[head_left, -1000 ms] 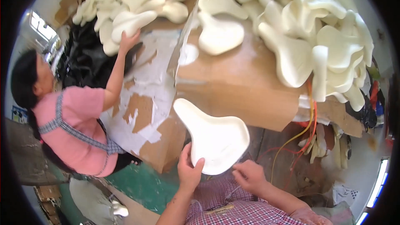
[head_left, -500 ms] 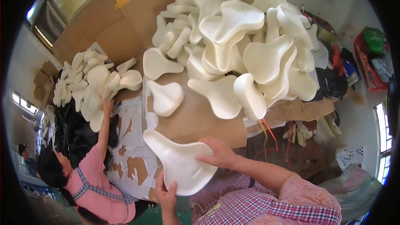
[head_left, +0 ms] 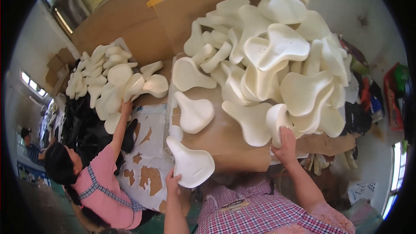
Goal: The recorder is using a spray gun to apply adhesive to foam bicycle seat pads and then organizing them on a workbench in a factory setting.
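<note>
The left hand (head_left: 173,182) clasps a white, saddle-shaped foam piece (head_left: 193,167); the half-curled right hand (head_left: 285,145) touches a narrow-looking white foam piece (head_left: 275,118), its grip unclear.

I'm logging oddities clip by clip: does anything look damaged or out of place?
Yes: the white table covering beside the co-worker in pink looks torn, with ragged brown patches showing through.

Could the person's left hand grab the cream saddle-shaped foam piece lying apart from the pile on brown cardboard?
Probably not now: the left hand holds another cream saddle-shaped foam piece. Otherwise, nothing covers the loose piece on the brown cardboard.
</note>
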Demonstrator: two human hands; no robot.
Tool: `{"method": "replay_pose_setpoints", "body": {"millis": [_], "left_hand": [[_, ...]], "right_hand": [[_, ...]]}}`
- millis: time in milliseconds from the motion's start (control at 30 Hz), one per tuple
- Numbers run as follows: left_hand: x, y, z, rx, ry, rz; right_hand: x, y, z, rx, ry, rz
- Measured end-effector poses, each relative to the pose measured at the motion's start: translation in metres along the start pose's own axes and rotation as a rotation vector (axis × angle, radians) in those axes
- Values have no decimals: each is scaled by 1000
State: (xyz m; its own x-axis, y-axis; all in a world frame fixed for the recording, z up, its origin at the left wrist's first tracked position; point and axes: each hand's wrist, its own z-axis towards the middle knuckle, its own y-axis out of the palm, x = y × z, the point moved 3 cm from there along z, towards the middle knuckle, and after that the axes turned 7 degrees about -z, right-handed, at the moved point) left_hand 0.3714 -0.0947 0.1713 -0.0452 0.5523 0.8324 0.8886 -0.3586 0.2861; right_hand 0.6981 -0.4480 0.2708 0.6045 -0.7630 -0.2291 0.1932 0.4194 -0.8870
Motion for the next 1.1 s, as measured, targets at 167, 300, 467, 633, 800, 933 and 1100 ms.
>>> {"method": "replay_pose_setpoints", "body": {"millis": [167,300,467,633,800,933,1100], "left_hand": [[-44,-15,-11,164,-62,-244],[-77,-40,-41,268,-122,-424],[-96,-33,-58,340,-122,-481],[-97,-22,-68,379,-33,-527],[-104,-7,-72,427,24,-529],[-120,-9,-66,480,8,-651],[-103,6,-62,469,-72,-696]], "right_hand": [[37,-50,53,-302,201,454],[16,-137,103,-525,-10,712],[-50,-127,145,-370,-640,750],[-128,-69,162,-26,-983,265],[-158,-30,213,176,-986,-37],[-151,25,245,-71,-1029,-311],[-194,48,240,-270,-1031,-185]]}}
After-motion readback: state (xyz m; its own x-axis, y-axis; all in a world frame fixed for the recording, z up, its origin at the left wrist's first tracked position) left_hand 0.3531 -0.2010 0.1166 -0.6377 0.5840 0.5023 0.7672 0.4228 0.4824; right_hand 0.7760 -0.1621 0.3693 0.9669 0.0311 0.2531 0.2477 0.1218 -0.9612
